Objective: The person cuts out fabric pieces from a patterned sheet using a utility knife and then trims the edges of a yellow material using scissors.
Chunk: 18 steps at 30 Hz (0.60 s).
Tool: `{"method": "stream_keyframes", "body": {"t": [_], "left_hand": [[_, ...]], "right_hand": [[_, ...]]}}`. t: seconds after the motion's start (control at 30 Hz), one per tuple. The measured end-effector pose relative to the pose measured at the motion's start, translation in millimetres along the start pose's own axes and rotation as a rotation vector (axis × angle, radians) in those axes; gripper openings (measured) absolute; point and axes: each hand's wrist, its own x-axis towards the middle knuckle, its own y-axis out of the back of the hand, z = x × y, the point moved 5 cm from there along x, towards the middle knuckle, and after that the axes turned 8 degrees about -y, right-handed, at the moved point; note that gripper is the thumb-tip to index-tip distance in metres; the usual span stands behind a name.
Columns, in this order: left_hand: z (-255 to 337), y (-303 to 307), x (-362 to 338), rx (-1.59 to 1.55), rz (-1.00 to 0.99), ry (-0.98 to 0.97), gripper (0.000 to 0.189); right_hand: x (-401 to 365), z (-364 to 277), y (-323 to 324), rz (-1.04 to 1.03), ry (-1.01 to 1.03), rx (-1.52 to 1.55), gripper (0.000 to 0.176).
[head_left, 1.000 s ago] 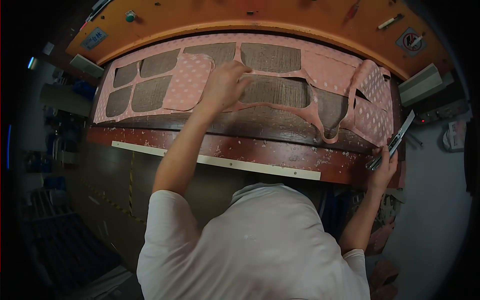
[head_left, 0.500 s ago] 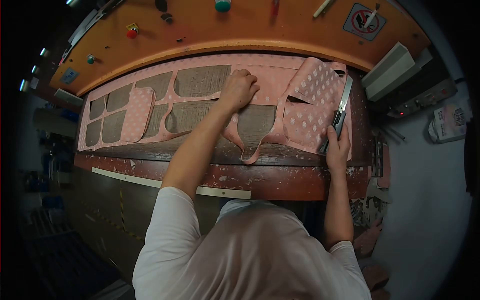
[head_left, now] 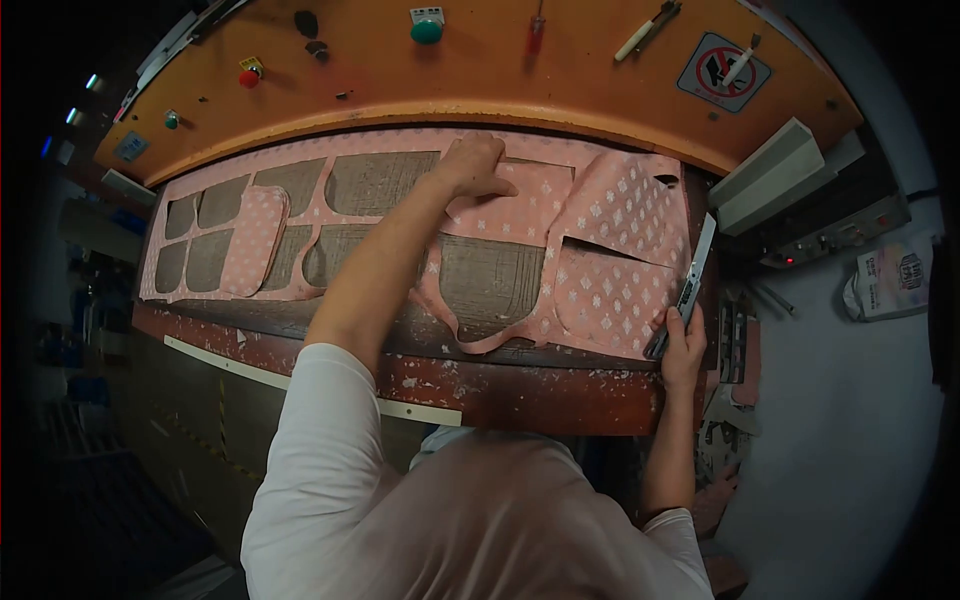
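A pink patterned sheet (head_left: 300,215) with rows of cut-out openings lies over a worn board. My left hand (head_left: 475,168) is at the far edge of a cut pink piece (head_left: 515,205), its fingers bent and its thumb on the piece. Dark gaps show along that piece's top edge. At the sheet's right end, my right hand (head_left: 683,350) grips the lower end of a long narrow steel cutting die (head_left: 690,285), seen edge-on and tilted. Beside it, the sheet's raised flap (head_left: 625,215) bulges above a dark slit. A loose pink piece (head_left: 257,240) rests on the sheet's left part.
An orange machine beam (head_left: 480,75) spans the back, with a green button (head_left: 426,32), a red button (head_left: 250,75) and a warning sign (head_left: 725,70). A grey metal bracket (head_left: 770,180) stands at right. Scraps litter the red front edge (head_left: 520,390). A white bag (head_left: 890,285) is far right.
The view has shifted, so the table sits lower. Gaps have opened along the top of the piece at my left hand. The slit at right looks longer, and the cutting die stands farther from the flap.
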Motion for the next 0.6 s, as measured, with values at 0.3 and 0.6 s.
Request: {"method": "stream_keyframes", "body": {"t": [0.3,0.6], "left_hand": [[-10,25,-4,-0.421,0.062,-0.045,0.050],[-3,40,-5,-0.527,0.072,-0.140,0.036]], "right_hand": [[-4,-15,53,0.130,-0.100,-0.081,0.023],[10,-107,-97,-0.210,0.060,-0.665,0.044]]}}
